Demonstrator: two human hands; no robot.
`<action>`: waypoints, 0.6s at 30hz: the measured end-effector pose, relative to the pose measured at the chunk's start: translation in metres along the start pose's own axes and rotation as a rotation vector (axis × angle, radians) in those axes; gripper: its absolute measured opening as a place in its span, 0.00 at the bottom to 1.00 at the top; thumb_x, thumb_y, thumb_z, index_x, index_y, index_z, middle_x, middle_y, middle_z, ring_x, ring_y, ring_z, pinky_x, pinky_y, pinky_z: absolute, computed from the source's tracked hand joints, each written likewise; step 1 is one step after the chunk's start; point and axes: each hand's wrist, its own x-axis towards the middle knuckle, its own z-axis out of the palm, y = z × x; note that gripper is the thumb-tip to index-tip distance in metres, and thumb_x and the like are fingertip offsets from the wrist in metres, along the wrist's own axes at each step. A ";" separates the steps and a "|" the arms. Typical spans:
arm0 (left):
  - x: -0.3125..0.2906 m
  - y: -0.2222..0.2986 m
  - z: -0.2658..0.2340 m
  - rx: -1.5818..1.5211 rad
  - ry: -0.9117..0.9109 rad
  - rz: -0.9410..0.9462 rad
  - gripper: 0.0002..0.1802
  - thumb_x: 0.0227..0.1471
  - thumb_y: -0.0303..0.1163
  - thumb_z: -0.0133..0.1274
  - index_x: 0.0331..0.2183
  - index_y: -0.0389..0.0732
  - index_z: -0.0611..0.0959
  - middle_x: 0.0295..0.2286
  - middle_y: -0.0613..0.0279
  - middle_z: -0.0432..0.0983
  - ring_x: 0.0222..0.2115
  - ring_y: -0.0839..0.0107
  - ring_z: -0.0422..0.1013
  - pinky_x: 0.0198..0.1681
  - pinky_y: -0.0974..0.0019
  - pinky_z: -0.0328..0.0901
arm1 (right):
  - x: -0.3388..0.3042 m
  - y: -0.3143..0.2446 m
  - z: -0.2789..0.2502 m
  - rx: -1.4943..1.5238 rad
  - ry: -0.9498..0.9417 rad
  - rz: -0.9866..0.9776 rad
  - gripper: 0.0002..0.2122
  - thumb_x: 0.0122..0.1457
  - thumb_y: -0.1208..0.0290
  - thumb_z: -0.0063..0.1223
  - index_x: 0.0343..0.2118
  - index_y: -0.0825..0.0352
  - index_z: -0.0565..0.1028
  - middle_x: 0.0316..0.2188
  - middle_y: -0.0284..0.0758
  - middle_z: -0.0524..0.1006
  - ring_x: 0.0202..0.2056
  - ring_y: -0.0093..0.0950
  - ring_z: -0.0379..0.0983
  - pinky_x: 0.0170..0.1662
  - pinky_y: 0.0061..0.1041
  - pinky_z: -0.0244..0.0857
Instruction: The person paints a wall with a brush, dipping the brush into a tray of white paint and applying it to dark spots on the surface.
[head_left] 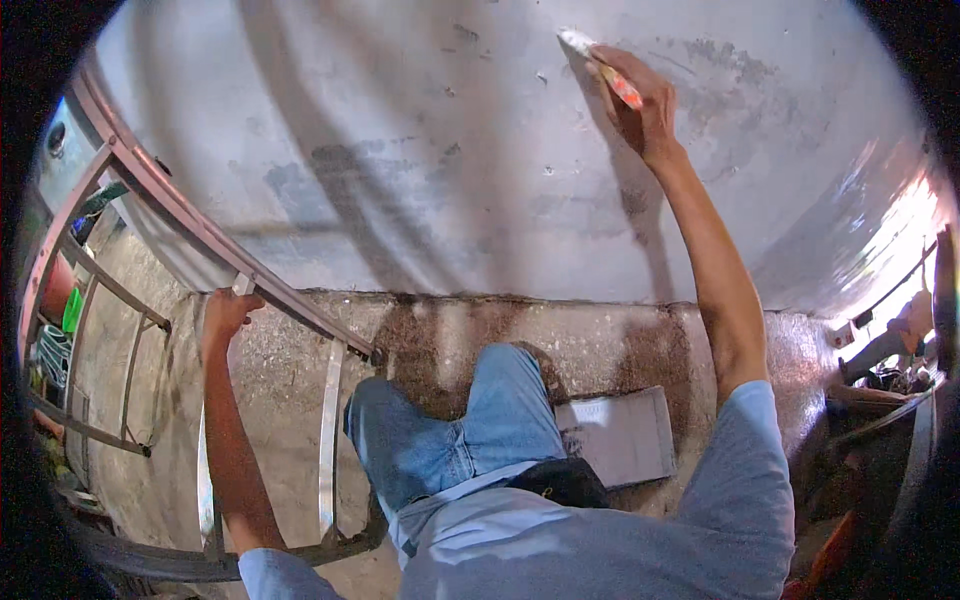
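My right hand [648, 108] is raised high at the upper right, its fingers closed around a paintbrush [622, 88] with an orange-red and pale handle. The whitish bristle end points up and left, at the grey-white wall [520, 200]; whether it touches is hard to tell. Low at the left, my left hand [226, 316] grips a silvery rung of a metal ladder [240, 262] with a pinkish-brown rail, close to the foot of the wall. The wall has darker grey patches, small marks and long shadows across it.
Beside my bent knees, a pale flat board or sheet [625, 437] lies on the rough, speckled floor [590, 335]. More ladder framing [110, 275] stands at the far left, near a green item [72, 310]. Dark clutter [890, 375] fills the right edge, near bright light.
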 end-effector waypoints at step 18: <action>0.011 -0.002 0.003 0.035 -0.011 -0.096 0.12 0.31 0.32 0.52 0.21 0.32 0.76 0.18 0.57 0.71 0.14 0.70 0.67 0.17 0.70 0.61 | -0.214 -0.051 0.108 0.283 -0.620 0.213 0.11 0.47 0.69 0.45 0.33 0.65 0.71 0.33 0.35 0.72 0.35 0.32 0.69 0.37 0.26 0.63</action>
